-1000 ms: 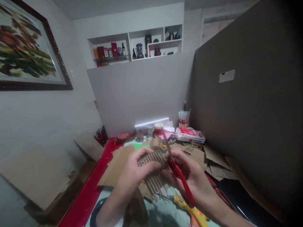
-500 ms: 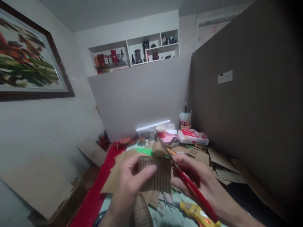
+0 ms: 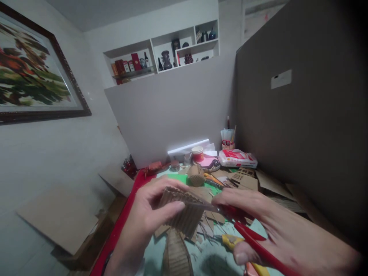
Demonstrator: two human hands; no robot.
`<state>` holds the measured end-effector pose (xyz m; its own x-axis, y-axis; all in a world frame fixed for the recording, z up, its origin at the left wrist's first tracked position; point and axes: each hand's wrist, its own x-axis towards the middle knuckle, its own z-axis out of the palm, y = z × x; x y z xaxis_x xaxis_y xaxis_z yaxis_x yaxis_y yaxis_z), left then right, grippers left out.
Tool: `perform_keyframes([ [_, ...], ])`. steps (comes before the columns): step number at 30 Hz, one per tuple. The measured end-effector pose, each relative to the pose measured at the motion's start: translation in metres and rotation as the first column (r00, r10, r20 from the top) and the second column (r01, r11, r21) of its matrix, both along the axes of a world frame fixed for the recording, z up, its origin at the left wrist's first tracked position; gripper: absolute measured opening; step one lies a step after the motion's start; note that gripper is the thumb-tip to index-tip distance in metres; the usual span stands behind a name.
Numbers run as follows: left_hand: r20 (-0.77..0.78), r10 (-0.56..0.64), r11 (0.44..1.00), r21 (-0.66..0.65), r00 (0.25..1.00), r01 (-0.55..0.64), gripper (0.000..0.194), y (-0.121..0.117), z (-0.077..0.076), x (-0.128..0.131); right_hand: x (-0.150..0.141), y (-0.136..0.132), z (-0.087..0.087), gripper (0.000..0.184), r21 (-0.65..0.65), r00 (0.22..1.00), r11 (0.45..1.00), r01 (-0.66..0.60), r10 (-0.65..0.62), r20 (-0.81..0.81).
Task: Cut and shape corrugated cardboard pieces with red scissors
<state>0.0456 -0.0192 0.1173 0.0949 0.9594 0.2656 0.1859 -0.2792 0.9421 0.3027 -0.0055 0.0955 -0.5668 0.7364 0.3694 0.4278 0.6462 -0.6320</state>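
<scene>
My left hand (image 3: 146,214) grips a piece of corrugated cardboard (image 3: 186,218), thumb on the near face and fingers behind. In my right hand (image 3: 258,218) are red-handled scissors (image 3: 250,235), their handles spread and the thumb low. Their blades lie across the upper part of the cardboard, pointing left; whether they cut into it I cannot tell. Below the held piece stands a curved corrugated cardboard shape (image 3: 177,255). A yellow glue gun (image 3: 230,241) lies partly hidden under my right hand. Beyond the hands sits a rounded cardboard ball (image 3: 196,175).
Cardboard scraps (image 3: 244,179) lie at the right. A red-and-white paper cup (image 3: 197,154), a plastic-wrapped packet (image 3: 238,158) and a holder with tools (image 3: 228,143) stand at the back. Grey panels (image 3: 178,115) border the table, which has a red edge (image 3: 115,234).
The scissors have swung from pointing up beside the cardboard to lying across it, and their handles have opened. The cardboard has tilted. The view has shifted slightly.
</scene>
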Motion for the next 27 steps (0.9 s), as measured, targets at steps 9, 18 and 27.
perform_keyframes([
  [9,0.065,0.038,0.999,-0.037,0.997,-0.035,0.016,-0.005,-0.001,0.004,0.009,-0.003,-0.010,0.051,0.121,0.999,0.992,0.028,-0.031,0.019],
  [18,0.071,0.077,0.996,-0.057,0.995,-0.073,0.017,-0.007,-0.003,0.004,0.011,-0.005,-0.016,0.060,0.091,0.998,0.995,0.047,-0.051,0.037],
  [27,0.089,0.021,1.000,0.020,0.996,-0.023,0.005,-0.003,-0.007,0.008,0.000,-0.006,-0.002,0.033,0.027,0.999,0.999,0.043,-0.044,0.016],
])
